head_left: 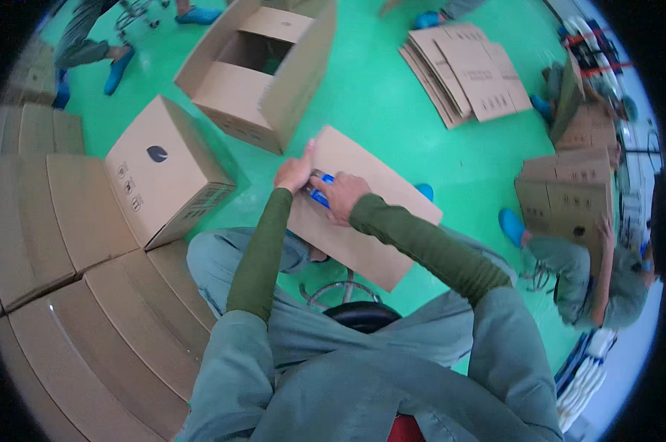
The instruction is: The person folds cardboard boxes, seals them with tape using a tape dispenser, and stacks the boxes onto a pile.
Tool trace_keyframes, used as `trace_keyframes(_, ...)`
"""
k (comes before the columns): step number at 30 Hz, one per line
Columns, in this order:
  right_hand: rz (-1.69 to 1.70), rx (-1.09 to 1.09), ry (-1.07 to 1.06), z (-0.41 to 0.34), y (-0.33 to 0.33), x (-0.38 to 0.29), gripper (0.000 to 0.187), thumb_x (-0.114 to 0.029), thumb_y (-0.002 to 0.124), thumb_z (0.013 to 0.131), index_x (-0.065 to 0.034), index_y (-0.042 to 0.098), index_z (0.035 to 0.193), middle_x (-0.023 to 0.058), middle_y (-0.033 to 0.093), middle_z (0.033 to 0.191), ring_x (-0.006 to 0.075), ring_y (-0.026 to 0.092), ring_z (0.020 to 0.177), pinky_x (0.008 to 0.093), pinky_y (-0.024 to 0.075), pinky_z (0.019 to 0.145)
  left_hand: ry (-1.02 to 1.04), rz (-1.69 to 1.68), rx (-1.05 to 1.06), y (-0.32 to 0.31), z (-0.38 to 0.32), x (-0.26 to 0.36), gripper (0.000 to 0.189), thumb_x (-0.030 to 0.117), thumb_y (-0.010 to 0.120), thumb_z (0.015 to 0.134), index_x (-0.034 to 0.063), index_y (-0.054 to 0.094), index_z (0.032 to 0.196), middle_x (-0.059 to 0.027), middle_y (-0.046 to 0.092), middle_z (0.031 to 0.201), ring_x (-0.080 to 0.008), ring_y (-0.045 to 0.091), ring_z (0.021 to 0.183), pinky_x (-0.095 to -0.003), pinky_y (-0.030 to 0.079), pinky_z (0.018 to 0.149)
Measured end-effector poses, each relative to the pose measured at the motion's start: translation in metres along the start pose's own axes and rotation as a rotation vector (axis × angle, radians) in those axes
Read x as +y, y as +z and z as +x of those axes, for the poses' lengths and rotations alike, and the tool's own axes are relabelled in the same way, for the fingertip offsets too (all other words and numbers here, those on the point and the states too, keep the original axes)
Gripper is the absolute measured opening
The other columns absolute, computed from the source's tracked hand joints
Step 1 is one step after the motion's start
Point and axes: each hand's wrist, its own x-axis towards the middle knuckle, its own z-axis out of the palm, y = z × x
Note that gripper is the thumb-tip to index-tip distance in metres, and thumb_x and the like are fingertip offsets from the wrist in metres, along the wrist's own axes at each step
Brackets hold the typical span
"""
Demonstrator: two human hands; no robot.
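A plain cardboard box (pixel 377 254) stands tilted between my knees. My right hand (pixel 345 198) is closed on a blue-and-grey tape dispenser (pixel 320 189), held against the box's upper left part. At the upper left edge of that box, my left hand (pixel 296 168) rests with a finger along the edge, close beside the dispenser. Whether the left hand also touches the dispenser cannot be told. Green sleeves cover both forearms. The tape itself is hidden by the hands.
An open carton (pixel 236 91) stands ahead, and a closed carton (pixel 156 171) at left above rows of boxes (pixel 112 326). Flattened cartons (pixel 471 74) lie ahead right. A co-worker (pixel 614 282) sits at right beside upright cartons (pixel 565 193). A stool (pixel 360 316) is beneath me.
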Motion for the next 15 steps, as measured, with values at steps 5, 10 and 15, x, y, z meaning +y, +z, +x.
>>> trace_keyframes(5, -0.124, 0.043, 0.043, -0.073, 0.035, 0.035, 0.054, -0.018, 0.065, 0.068, -0.0192, 0.05, 0.121, 0.0118, 0.063, 0.087, 0.0291, 0.062, 0.083, 0.042, 0.0512, 0.065, -0.112, 0.37, 0.337, 0.025, -0.032, 0.037, 0.095, 0.077, 0.03, 0.079, -0.008, 0.063, 0.106, -0.0282, 0.059, 0.111, -0.0397, 0.056, 0.108, -0.0465, 0.041, 0.093)
trace_keyframes(10, -0.076, -0.378, 0.335, -0.23, 0.06, 0.096, 0.061, -0.019, 0.065, 0.074, -0.0222, 0.043, 0.131, 0.0155, 0.056, 0.096, 0.0321, 0.06, 0.079, 0.0451, 0.0509, 0.062, -0.126, 0.392, 0.406, 0.017, -0.033, 0.041, 0.089, 0.076, 0.034, 0.079, -0.0039, 0.067, 0.101, -0.0262, 0.062, 0.107, -0.0381, 0.058, 0.104, -0.0458, 0.043, 0.091)
trace_keyframes(15, 0.026, -0.124, 0.298, -0.262, 0.125, 0.119, 0.08, -0.022, 0.07, 0.073, -0.0327, 0.028, 0.141, 0.0195, 0.048, 0.098, 0.0359, 0.06, 0.078, 0.0451, 0.0514, 0.061, -0.082, 0.452, 0.43, 0.01, -0.012, 0.054, 0.091, 0.077, 0.032, 0.079, -0.0049, 0.065, 0.103, -0.0262, 0.06, 0.11, -0.0378, 0.058, 0.106, -0.0457, 0.043, 0.092)
